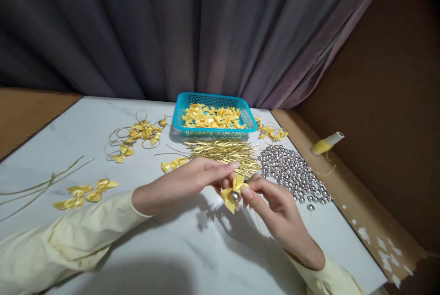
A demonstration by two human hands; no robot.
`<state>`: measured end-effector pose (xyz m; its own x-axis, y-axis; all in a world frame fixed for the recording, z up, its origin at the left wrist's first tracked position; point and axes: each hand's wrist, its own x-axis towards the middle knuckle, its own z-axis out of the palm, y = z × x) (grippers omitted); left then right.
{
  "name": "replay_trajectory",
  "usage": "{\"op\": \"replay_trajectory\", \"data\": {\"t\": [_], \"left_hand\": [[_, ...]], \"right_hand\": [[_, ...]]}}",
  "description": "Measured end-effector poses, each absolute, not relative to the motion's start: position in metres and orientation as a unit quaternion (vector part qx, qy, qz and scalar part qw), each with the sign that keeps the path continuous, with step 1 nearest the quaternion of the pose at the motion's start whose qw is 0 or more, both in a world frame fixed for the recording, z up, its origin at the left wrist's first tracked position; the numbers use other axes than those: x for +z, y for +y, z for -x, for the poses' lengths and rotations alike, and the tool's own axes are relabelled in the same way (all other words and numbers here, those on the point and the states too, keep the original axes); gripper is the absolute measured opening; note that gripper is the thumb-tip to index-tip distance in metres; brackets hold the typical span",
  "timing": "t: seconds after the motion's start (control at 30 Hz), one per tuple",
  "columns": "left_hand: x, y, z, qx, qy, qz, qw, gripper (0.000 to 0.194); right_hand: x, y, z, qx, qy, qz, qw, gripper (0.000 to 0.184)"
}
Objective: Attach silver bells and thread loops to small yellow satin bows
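Between my two hands, above the middle of the table, is a yellow ribbon bow (228, 200) with a shiny silver bead (235, 195) at its centre. My left hand (195, 178) grips the bow from behind, its fingers partly hidden. My right hand (280, 208) pinches the bow's right side by the bead, thumb against forefinger. A thin thread seems to hang below the right hand. Just beyond the hands lies a pile of gold wire ties (223, 150). Silver beads (292, 171) are heaped on the right, and two loose bows (75, 196) lie at the left.
A blue plastic basket (177, 121) of yellow bows stands at the back. Bows with looped wires (144, 132) lie left of it, more bows (273, 133) right. Loose wires (34, 189) rest far left. A yellow thread spool (325, 144) and paper scraps (385, 254) are along the right ledge.
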<state>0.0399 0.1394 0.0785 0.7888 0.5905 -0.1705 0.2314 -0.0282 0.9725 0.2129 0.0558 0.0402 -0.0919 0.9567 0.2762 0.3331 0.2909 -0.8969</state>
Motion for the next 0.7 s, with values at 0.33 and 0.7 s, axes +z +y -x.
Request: {"op": "replay_trajectory", "data": {"t": [0.33, 0.7], "left_hand": [[0.08, 0.139, -0.037, 0.163, 0.29, -0.794, 0.509, 0.023], [0.087, 0.129, -0.034, 0.186, 0.278, -0.857, 0.392, 0.02]], "right_hand": [[0.037, 0.061, -0.219, 0.412, -0.596, 0.482, 0.493, 0.019], [0.041, 0.059, -0.22, 0.29, -0.623, 0.502, 0.526, 0.01]]}}
